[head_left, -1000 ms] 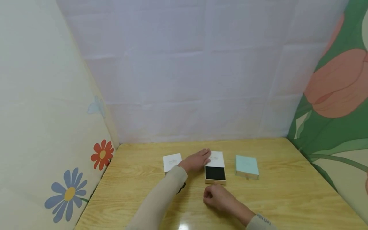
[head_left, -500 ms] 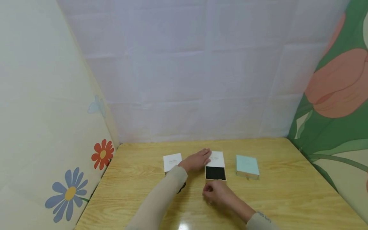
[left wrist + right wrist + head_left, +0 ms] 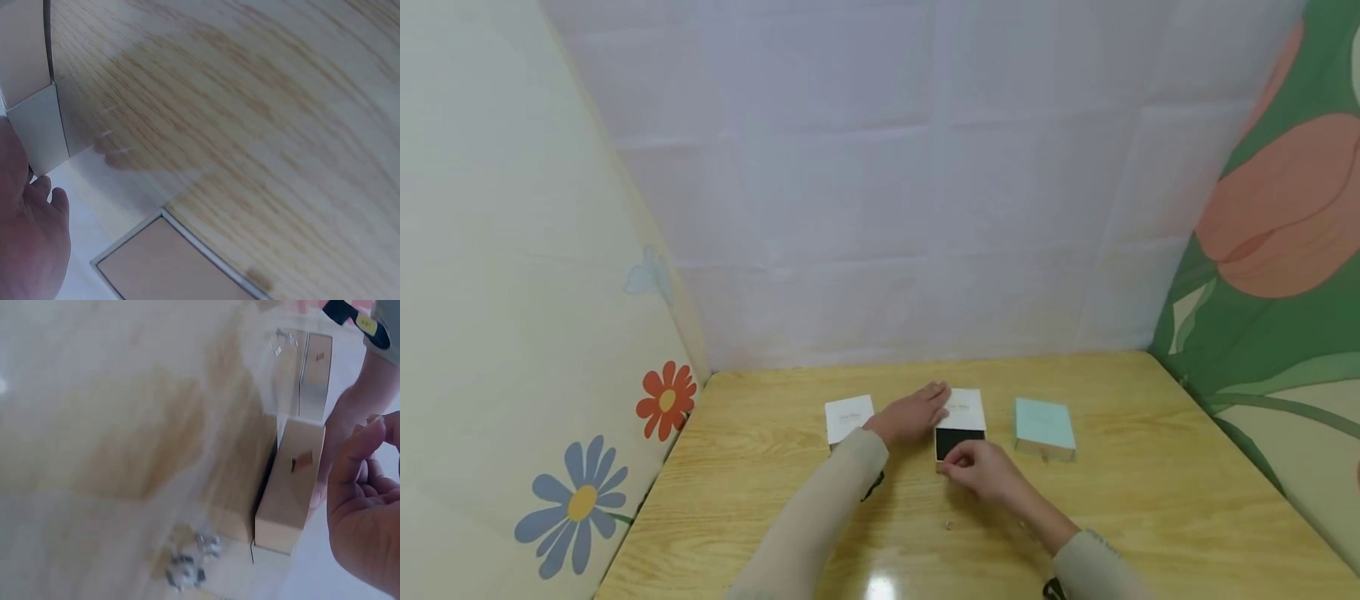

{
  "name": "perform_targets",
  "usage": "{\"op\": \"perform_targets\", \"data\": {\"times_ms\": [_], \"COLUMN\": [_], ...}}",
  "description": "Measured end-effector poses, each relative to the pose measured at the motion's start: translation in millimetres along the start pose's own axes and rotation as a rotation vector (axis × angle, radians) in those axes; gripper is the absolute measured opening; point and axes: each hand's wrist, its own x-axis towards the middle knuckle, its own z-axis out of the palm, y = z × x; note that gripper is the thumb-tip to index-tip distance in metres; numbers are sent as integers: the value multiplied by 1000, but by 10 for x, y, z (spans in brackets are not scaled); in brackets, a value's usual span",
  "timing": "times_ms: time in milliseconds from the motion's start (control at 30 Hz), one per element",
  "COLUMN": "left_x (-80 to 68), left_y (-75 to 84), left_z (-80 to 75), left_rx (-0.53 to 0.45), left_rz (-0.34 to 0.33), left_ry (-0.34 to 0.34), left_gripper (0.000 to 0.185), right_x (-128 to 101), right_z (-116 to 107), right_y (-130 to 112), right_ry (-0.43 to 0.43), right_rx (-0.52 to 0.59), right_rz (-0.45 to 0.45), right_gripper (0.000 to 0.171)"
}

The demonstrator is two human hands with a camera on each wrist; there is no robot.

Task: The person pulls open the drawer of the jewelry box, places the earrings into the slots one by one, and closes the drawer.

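Note:
My left hand (image 3: 913, 415) rests with its fingers along the left edge of the middle white drawer box (image 3: 964, 408); in the left wrist view its fingertips lie at the end of that box (image 3: 40, 131). The drawer is pulled partway out toward me, showing a black lining (image 3: 955, 442). Over the drawer's front edge, my right hand (image 3: 985, 468) brings thumb and index finger together in a pinch. The right wrist view has a tiny glint at those fingertips (image 3: 375, 422); the piece they pinch is mostly hidden. Small silver trinkets (image 3: 185, 572) lie on the table.
A second white box (image 3: 847, 418) stands at the left, partly behind my left forearm. A pale turquoise box (image 3: 1045, 427) sits to the right. Another small shiny piece (image 3: 284, 339) lies near the left box. A white cloth (image 3: 880, 208) hangs behind the table.
My right hand has risen from the tabletop in front of the box and moved forward over the drawer's front. The left hand stays on the box.

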Motion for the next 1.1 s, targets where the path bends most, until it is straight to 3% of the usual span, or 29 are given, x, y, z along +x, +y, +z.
{"op": "perform_targets", "data": {"times_ms": [333,667,900,1100], "left_x": [30,40,53,47], "left_y": [-19,-13,-11,-13], "left_z": [14,27,49,41], "left_rx": [2,-15,-27,-32], "left_rz": [-12,-24,-18,-26], "left_ry": [-18,-22,-20,-16], "left_gripper": [60,60,60,62], "right_x": [122,250,281,291], "right_z": [-247,-391,-436,-436], "right_y": [90,193,240,259], "right_ry": [-10,50,24,12], "right_rx": [11,-167,-140,-164], "right_rz": [20,28,87,79], "right_gripper": [10,11,9,7]}}
